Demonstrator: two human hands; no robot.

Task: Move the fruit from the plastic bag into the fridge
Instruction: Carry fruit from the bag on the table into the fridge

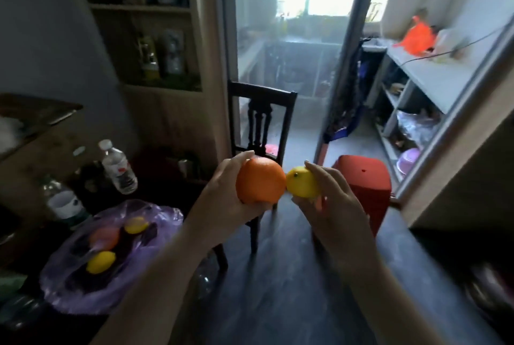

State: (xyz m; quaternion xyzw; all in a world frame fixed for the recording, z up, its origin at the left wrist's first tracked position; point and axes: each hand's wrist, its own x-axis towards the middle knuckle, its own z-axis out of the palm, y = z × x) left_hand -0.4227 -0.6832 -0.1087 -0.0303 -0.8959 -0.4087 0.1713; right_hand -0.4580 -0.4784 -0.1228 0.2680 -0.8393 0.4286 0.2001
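orange (260, 180) up in front of the chair (261, 116), left hand (222, 200) cupped round it | lemon (301, 186) just beside the orange, long axis roughly level, stem end facing the orange, right hand (331, 205) pinching it | purple plastic bag (155, 216) lying open left of the chair, more fruit (100, 261) inside

Glossy, pitted peel on the orange (260, 180) between the left fingers (236, 161); smooth, faintly shiny lemon (301, 184) in the right fingers (324, 177); thin, crinkled plastic bag (66, 289).
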